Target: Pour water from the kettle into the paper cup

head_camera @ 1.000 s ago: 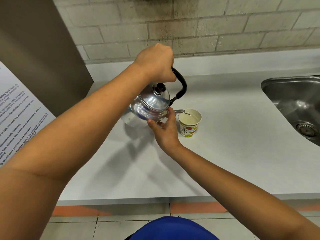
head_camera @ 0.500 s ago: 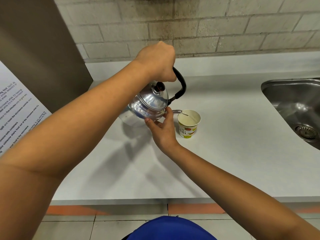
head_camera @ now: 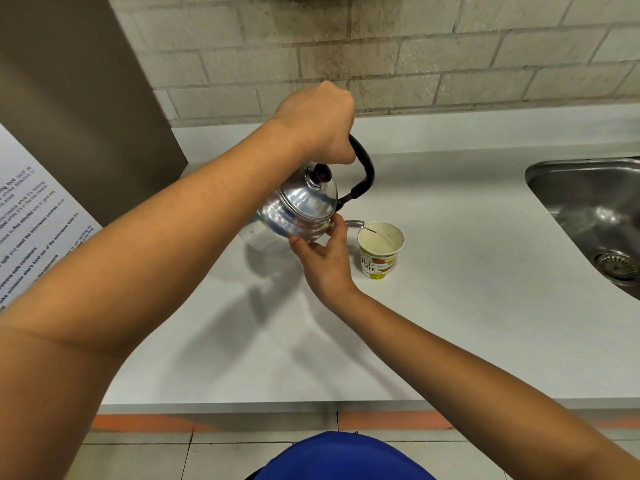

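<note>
A shiny metal kettle (head_camera: pixel 298 209) with a black handle hangs tilted to the right above the white counter. My left hand (head_camera: pixel 320 124) is closed around the top of the handle. My right hand (head_camera: pixel 323 252) supports the kettle from below near the spout, thumb and fingers against its body. The spout reaches over the rim of a printed paper cup (head_camera: pixel 380 249) that stands upright on the counter, and a thin stream of water runs from it into the cup. The cup holds some water.
A steel sink (head_camera: pixel 595 216) with a drain is set into the counter (head_camera: pixel 467 306) at the right. A brown cabinet side (head_camera: pixel 69 98) with a printed notice (head_camera: pixel 31 230) stands at the left. A brick wall runs behind the counter.
The kettle and both hands stay nearly in place over the cup, the kettle slightly lower. The stream of water at the spout shows more clearly now.
</note>
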